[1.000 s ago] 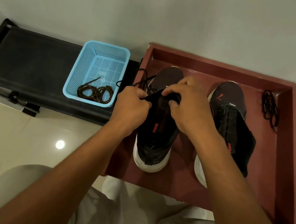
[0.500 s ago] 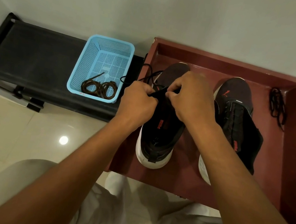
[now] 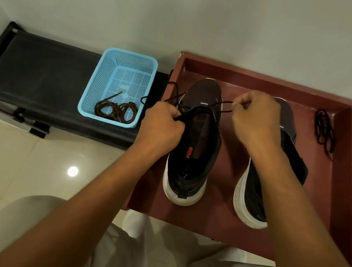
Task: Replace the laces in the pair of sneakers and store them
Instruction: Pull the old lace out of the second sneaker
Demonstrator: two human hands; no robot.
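Two black sneakers with white soles stand in a dark red tray point(image 3: 268, 83). The left sneaker point(image 3: 193, 150) has an open collar and a black lace point(image 3: 214, 103) running across its top. My left hand point(image 3: 160, 126) grips the sneaker's left collar edge together with a strand of the lace. My right hand point(image 3: 255, 120) pinches the other end of that lace, pulled out to the right above the shoe. The right sneaker point(image 3: 251, 191) lies partly under my right forearm. A loose black lace point(image 3: 324, 131) is bunched in the tray's right corner.
A light blue plastic basket point(image 3: 99, 84) holding a coiled brown lace point(image 3: 116, 110) sits on a low black bench point(image 3: 41, 75) left of the tray. A pale wall stands behind. Glossy tiled floor point(image 3: 15, 165) and my white-trousered knees are below.
My right hand has drawn away from the left hand toward the right, pulling the black lace out taut across the left sneaker. The left hand stays at the collar.
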